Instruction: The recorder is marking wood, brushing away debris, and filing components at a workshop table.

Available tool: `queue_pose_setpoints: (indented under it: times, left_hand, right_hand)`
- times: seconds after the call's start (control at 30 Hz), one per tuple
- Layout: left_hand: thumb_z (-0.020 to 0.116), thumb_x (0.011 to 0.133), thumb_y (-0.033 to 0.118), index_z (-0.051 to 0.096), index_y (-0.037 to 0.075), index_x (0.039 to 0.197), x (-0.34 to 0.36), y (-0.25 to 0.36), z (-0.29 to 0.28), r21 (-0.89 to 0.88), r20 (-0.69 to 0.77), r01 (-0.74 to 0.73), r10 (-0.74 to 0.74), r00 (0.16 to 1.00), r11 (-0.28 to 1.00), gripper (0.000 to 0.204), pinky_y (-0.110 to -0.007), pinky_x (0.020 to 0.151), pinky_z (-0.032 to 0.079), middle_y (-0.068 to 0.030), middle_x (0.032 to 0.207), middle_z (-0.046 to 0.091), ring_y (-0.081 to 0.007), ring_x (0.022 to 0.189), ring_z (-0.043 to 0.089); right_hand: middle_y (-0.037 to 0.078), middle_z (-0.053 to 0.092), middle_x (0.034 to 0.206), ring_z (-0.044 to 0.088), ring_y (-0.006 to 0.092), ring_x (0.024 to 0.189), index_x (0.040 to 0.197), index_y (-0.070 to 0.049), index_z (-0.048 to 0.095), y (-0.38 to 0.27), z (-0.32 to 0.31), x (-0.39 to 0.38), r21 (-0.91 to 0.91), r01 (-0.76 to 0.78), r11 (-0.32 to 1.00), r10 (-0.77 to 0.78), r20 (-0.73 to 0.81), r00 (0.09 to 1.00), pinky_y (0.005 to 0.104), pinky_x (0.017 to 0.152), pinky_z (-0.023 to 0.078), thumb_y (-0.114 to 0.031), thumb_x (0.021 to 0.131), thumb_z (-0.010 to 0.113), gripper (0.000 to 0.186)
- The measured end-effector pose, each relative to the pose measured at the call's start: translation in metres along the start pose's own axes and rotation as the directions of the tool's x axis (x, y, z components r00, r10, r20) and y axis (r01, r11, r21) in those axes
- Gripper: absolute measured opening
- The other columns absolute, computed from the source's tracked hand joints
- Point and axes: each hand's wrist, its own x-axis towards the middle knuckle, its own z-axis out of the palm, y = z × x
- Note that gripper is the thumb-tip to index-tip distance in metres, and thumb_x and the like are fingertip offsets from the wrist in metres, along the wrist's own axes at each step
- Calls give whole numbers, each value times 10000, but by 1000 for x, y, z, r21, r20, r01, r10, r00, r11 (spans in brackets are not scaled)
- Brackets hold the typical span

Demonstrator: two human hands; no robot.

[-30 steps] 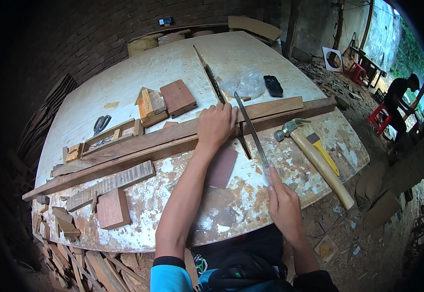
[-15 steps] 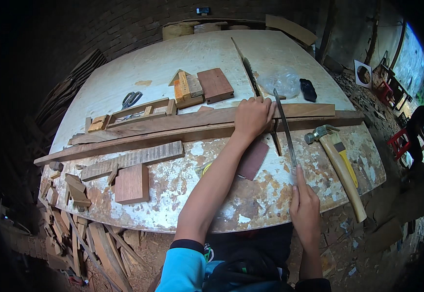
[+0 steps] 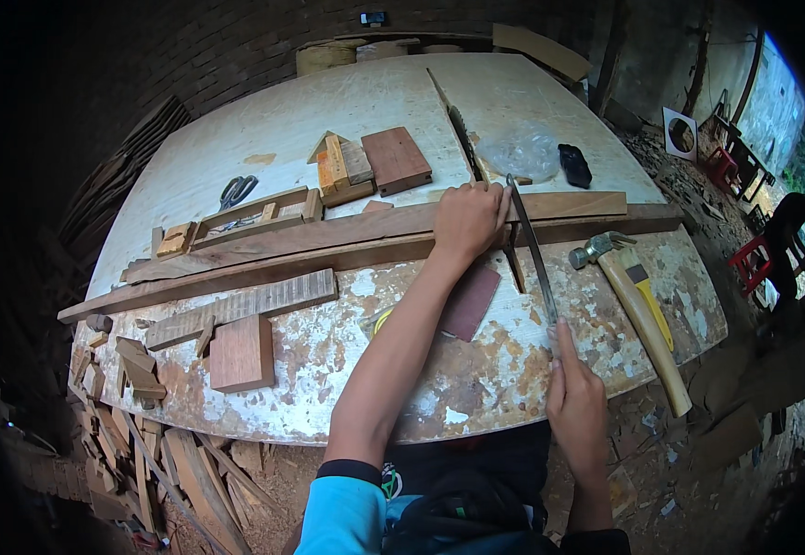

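Clock faces centred on the named hand; 12 o'clock = toward the far edge of the table. Right hand (image 3: 576,398): fingers closed around the near end of a long, narrow dark metal tool (image 3: 534,248), forefinger laid along it. Tool runs from this hand between 11 and 12 o'clock, its far tip just beside the left hand's fingers. Left hand (image 3: 467,222): fingers curled down over two long wooden boards (image 3: 328,233); whether they pinch anything further cannot be told. Relative to the left hand: tool shaft at 4 o'clock, tip between 1 and 2; dark toothed blade (image 3: 460,129) at 12; reddish-brown sheet (image 3: 472,303) at 6. Claw hammer (image 3: 641,324): 1 o'clock from the right hand, on the worn tabletop (image 3: 402,398).
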Motion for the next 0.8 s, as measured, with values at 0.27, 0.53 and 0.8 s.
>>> queue_pose_setpoints:
  times: [0.27,0.53,0.8]
  left_hand:
    - [506,909,259,571,43,692,4,2,2,-7,-34,-65,65,997,998,313,-414,551,480,-134,648,593,-304,597,607]
    - [508,907,255,577,50,684,-1,2,6,43,-2,-28,28,1000,999,311,-406,550,481,-121,661,607,-293,598,609]
    - [499,913,273,593,52,690,0,-2,-2,62,-2,-11,11,1000,998,328,-408,551,484,-135,646,609,-297,587,610]
  right_hand:
    - [320,579,792,587,449,694,1303,21,441,-12,28,133,33,120,992,-115,-117,986,489,620,450,-27,886,444,420]
    - [289,610,802,607,439,785,1322,0,420,6,31,136,107,193,975,-168,-207,964,496,668,469,-64,893,462,436]
    - [271,607,778,612,432,721,1367,-23,372,3,-16,37,44,134,990,-131,-75,989,490,639,471,-45,881,473,496]
